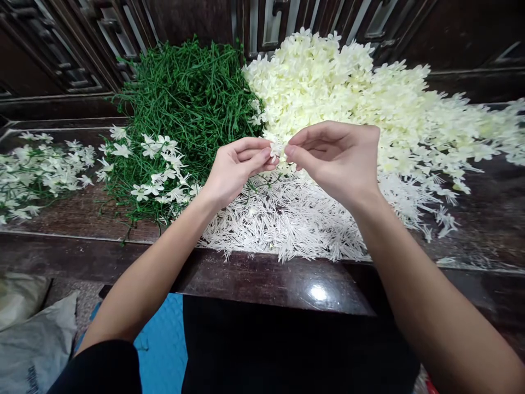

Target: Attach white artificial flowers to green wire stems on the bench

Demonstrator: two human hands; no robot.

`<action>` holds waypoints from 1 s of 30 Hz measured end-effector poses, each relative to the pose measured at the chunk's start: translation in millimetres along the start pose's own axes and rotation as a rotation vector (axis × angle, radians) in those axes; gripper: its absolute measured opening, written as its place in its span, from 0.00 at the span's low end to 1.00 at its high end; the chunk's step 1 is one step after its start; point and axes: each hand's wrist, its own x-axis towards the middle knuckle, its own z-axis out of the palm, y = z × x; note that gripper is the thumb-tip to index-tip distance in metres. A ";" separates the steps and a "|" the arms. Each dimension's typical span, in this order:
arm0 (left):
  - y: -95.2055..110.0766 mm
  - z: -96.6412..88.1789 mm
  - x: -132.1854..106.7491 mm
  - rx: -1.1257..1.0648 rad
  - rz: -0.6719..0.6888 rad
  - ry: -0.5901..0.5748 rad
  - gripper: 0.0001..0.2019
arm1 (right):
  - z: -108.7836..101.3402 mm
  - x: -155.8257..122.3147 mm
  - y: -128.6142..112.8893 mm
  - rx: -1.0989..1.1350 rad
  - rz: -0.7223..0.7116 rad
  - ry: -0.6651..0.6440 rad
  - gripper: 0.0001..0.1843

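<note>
A white artificial flower is between my two hands, above the piles. My left hand pinches it between thumb and fingers. My right hand has its thumb and index fingertip closed at the flower's right edge. A thin green stem hangs below my left fingers. Behind my left hand rises a heap of green plastic stems. Loose cream-white petals are piled behind my right hand. Beneath both hands spreads a layer of thin white stamen pieces.
Flowers on green stems lie at the front of the green heap, and another bunch is at the far left. A carved dark wooden back panel stands behind the wooden bench. Below left are sacks and a blue surface.
</note>
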 end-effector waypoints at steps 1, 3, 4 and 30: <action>0.3 0.2 -0.3 0.009 0.004 -0.003 0.07 | 0.1 -0.5 0.6 -0.016 -0.009 -0.005 0.04; -0.1 0.1 -0.6 0.048 0.022 -0.007 0.07 | 0.6 -1.6 1.9 -0.033 -0.023 -0.030 0.03; -0.7 -0.3 -0.6 0.073 0.036 -0.003 0.07 | 1.1 -2.1 2.5 -0.039 -0.027 -0.043 0.03; -0.4 -6.0 1.0 0.202 0.252 0.019 0.06 | -6.6 4.0 3.3 -0.017 0.110 -0.247 0.29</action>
